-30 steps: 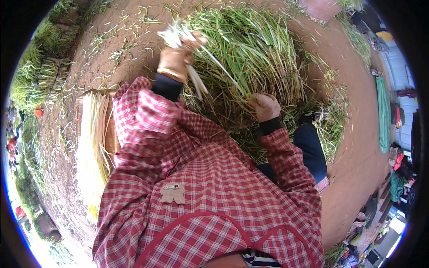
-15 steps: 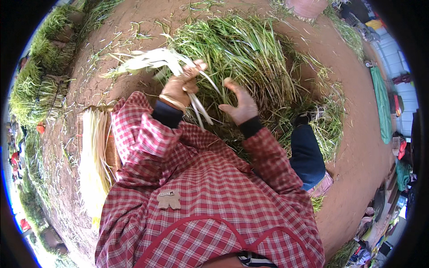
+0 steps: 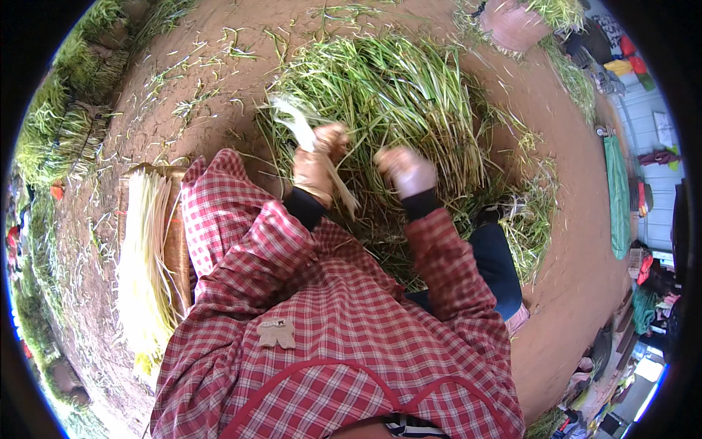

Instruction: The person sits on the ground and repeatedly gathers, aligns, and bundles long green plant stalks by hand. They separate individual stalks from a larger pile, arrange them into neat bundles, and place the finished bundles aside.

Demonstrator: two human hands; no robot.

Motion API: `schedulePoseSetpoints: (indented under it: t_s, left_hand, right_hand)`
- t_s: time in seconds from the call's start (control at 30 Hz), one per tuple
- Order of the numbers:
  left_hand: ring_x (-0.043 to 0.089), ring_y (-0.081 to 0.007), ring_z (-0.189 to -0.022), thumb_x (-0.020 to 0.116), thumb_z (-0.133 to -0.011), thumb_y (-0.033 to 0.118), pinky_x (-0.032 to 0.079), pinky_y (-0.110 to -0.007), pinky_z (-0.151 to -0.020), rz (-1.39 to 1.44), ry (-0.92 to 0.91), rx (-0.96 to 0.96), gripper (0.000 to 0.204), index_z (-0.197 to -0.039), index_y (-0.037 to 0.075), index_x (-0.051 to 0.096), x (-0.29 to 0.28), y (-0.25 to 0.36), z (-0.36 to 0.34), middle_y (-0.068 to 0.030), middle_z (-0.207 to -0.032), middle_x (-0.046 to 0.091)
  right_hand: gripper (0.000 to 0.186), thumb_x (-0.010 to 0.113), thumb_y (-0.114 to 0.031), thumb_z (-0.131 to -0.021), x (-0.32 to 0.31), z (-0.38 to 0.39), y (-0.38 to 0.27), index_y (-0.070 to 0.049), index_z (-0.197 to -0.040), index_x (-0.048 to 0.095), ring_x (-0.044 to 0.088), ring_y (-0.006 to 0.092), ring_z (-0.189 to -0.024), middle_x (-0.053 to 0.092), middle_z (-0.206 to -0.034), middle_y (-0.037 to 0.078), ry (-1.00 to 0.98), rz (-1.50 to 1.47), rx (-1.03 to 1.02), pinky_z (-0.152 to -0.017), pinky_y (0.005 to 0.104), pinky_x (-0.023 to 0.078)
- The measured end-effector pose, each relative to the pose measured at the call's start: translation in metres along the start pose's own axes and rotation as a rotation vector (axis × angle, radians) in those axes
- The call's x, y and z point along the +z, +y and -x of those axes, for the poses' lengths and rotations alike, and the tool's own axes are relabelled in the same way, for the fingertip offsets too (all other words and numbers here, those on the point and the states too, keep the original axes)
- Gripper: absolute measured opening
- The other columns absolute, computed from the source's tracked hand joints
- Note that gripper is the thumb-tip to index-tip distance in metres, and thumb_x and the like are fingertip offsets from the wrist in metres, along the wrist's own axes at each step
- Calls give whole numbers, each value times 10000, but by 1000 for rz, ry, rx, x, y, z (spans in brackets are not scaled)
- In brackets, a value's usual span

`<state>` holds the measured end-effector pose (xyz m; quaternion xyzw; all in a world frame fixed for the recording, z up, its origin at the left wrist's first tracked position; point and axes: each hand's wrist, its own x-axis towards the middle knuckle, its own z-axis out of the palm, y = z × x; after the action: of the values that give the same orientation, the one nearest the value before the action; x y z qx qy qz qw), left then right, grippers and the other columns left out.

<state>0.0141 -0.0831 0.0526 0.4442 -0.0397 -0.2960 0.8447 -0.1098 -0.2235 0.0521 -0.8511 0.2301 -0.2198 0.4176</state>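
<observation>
My left hand [image 3: 319,162] is closed around a small bunch of pale stalks [image 3: 294,121]. Their whitish leafy ends stick out above the fist, and thin ends hang below it. My right hand [image 3: 408,172], blurred by motion, is a short way to the right with its fingers curled in; whatever may be inside them is hidden. Just beyond both hands lies a large heap of green leafy stalks [image 3: 380,80], its brownish root ends toward the right. By my left knee, long pale yellow-white stalks [image 3: 145,256] lie in a bundle on a brown box or board [image 3: 178,252].
Brown ground [image 3: 570,212] with scattered green scraps surrounds me. More green bundles [image 3: 62,146] stand along the far left. A reddish round object [image 3: 512,25] is at the far right, and a green cloth or bag [image 3: 616,197] lies near the right wall among mixed items.
My left hand has shifted right and a little nearer, with the pale stalks in it. My right hand went from spread fingers to curled and moved slightly right.
</observation>
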Motion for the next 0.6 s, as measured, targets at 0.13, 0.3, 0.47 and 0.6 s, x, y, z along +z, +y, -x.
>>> schedulePoseSetpoints:
  t_s: [0.13, 0.3, 0.47, 0.6]
  left_hand:
    - [377, -60, -469, 532, -951, 285, 317, -203, -430, 256, -139, -99, 273, -1111, 74, 600, -17, -5, -7, -4, -690, 592]
    - [372, -61, -484, 485, -976, 307, 319, -200, -448, 263, 1, -474, 308, -1167, 88, 587, -20, -46, 17, 6, -687, 583]
    - [383, -29, -494, 507, -968, 279, 366, -164, -479, 8, -108, -451, 332, -1202, 54, 575, -12, -58, 15, -45, -1083, 667]
    - [416, -31, -526, 585, -931, 197, 374, -183, -467, -66, -7, -468, 314, -1204, 42, 573, -13, -55, 11, -18, -981, 664]
  right_hand:
    - [197, 670, -316, -807, -40, -80, 56, -194, -961, 682, 625, 210, -872, 647, -1060, 32, 218, 915, 168, -758, 371, 507]
    - [205, 704, -259, -778, -29, -81, 87, -127, -930, 661, 640, 265, -820, 667, -996, 66, 176, 825, 29, -741, 370, 506]
    - [135, 675, -168, -829, -4, 3, 44, -52, -883, 634, 639, 168, -643, 688, -772, 79, 7, 50, 288, -600, 302, 488]
    - [176, 633, -156, -879, 9, 61, 25, -8, -975, 628, 611, 111, -695, 672, -878, 66, -128, -347, 340, -636, 245, 480]
